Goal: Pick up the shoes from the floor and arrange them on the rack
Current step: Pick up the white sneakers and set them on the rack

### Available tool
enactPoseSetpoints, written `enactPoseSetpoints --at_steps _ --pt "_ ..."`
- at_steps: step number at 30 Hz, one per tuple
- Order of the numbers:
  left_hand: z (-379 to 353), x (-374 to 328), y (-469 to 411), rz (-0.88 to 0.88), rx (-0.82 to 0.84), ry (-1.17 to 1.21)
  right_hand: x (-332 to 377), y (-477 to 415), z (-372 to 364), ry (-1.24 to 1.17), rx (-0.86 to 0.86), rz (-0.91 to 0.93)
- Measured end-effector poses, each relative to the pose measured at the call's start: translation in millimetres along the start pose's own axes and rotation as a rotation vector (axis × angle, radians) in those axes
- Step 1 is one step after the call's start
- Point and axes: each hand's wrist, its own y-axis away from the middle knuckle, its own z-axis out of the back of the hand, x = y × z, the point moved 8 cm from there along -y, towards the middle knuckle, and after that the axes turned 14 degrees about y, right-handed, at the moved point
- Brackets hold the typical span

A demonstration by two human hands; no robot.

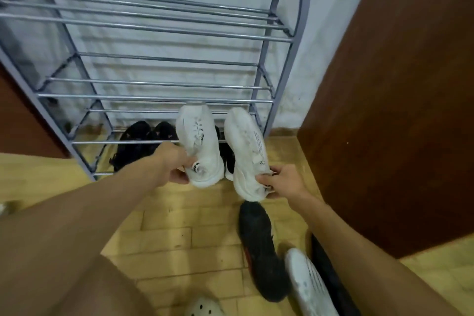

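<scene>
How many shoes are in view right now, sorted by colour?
White: 4, one in the left hand, one in the right hand, one sneaker and one perforated clog on the floor.
Black: 5, three on the rack's bottom shelf, two on the floor.
Total: 9

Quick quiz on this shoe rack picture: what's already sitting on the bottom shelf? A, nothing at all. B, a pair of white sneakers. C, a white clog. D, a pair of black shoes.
D: a pair of black shoes rests on the lowest bars of the rack, left of the white sneakers held in each hand.

Small unreadable print along the right white sneaker's [247, 154] side.
</scene>
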Motion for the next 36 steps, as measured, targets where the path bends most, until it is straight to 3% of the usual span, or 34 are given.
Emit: enactPoseSetpoints --at_steps 7,14,19,24,28,36 --pt "6 -25 -78 -0.081 -0.08 0.036 42 -88 -11 0.085 -0.092 0.01" --pt "-1 -48 -139 -0.17 -0.041 -0.104 70 -145 -14 0.142 -0.232 0.008" --pt "-17 -46 -164 -0.176 -0.041 -0.044 82 -164 -5 0.242 -0.321 0.011" --pt "-24 -37 -176 -0.184 -0.079 -0.077 67 -170 -11 0.37 -0.243 -0.054" --pt "-26 -40 -175 -0.217 -0.027 -0.268 72 -163 -13 0.346 -0.234 -0.014" --pt "-35 -32 -117 -0.145 0.006 -0.354 67 -103 -12 0.335 -0.068 0.062"
